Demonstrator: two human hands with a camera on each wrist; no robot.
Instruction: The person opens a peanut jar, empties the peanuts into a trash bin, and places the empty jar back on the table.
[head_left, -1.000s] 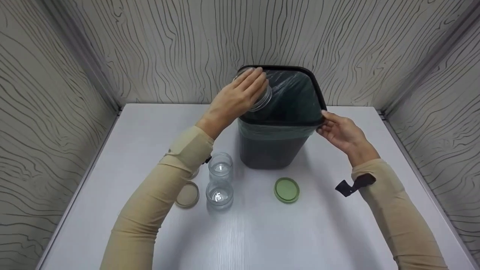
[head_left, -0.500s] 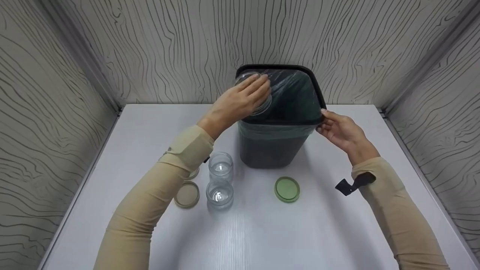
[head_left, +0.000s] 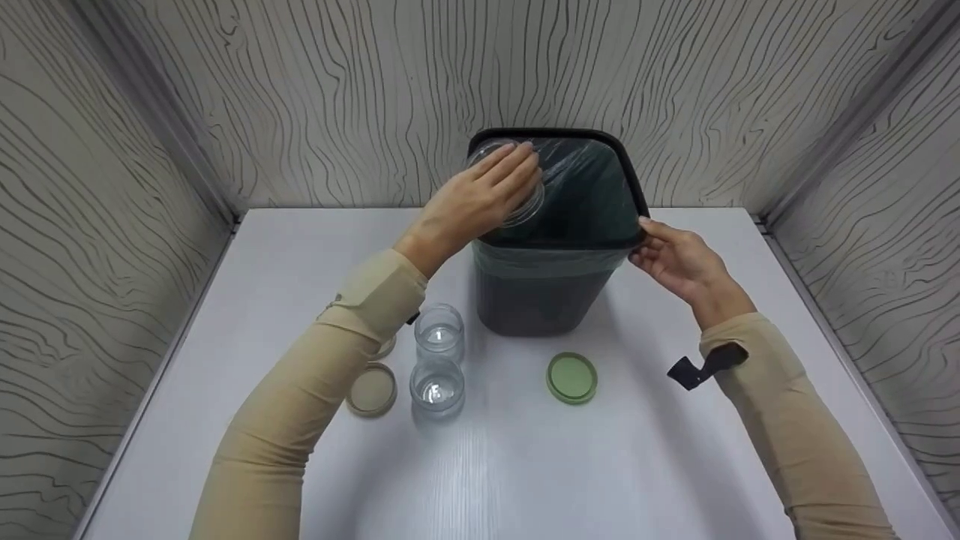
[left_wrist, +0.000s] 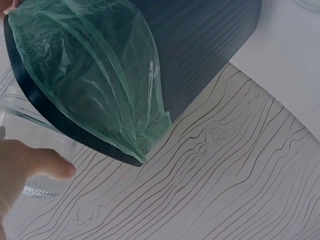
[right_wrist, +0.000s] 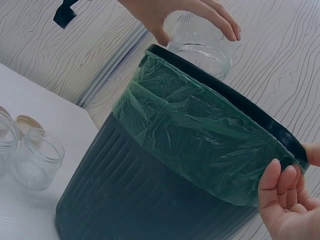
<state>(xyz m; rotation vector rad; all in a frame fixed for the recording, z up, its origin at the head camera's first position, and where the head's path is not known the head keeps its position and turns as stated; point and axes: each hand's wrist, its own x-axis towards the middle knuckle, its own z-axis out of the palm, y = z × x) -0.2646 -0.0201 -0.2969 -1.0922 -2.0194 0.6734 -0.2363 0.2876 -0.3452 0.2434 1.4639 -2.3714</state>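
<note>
My left hand [head_left: 476,199] grips a clear glass jar [right_wrist: 202,55] over the left part of the bin's opening. The jar is tipped with its mouth toward the bin, and the fingers hide much of it in the head view. A dark grey bin [head_left: 536,304] stands at the back of the table, lined with a green plastic bag [right_wrist: 195,145] folded over its black rim. At the right front corner, my right hand [head_left: 686,262] pinches the rim and bag between thumb and fingers.
Two open glass jars, a rear one [head_left: 439,330] and a front one [head_left: 437,390], stand left of the bin's front. Beside them lies a beige lid [head_left: 371,390]; another round piece is mostly hidden by the left sleeve. A green lid [head_left: 571,377] lies before the bin.
My left hand has lowered slightly with the jar, then hardly moved. My right hand keeps its hold on the rim. Lids and standing jars are unchanged.
</note>
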